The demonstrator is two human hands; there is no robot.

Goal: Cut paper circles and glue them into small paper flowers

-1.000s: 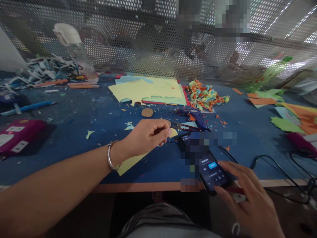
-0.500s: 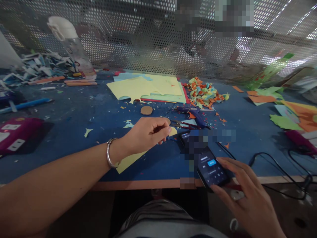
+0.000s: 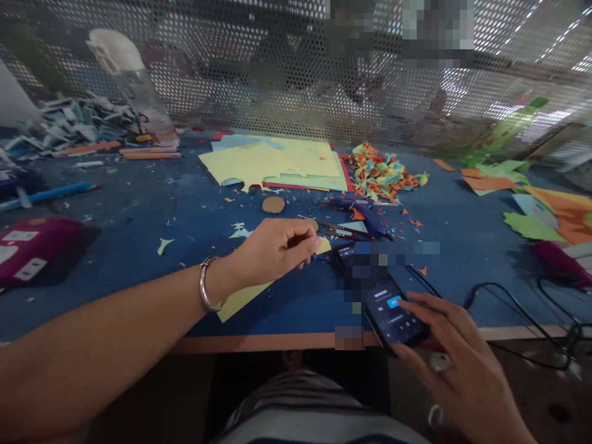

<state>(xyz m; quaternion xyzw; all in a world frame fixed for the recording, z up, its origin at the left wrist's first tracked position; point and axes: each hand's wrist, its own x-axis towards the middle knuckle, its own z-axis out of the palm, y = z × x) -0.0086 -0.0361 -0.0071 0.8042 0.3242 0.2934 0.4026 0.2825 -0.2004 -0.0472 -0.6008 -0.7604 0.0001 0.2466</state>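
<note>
My left hand hovers over the middle of the table with thumb and curled fingers pressed together; what they hold, if anything, is hidden. Beside its fingertips lie scissors and a small yellow paper scrap. Under the wrist a larger piece of yellow paper shows in part. At the front edge lies a black smartphone with its screen lit and partly blurred out. My right hand reaches over it, fingers spread, a fingertip at the blue button and the thumb by the lower edge.
Behind are stacked coloured papers, a heap of small paper pieces and a blue glue gun. A cardboard disc lies nearer. A bottle stands back left, a magenta power strip left. Black cables trail right.
A finger of my right hand has moved slightly left onto the blue button on the phone screen. My left hand stays in the same place and pose.
</note>
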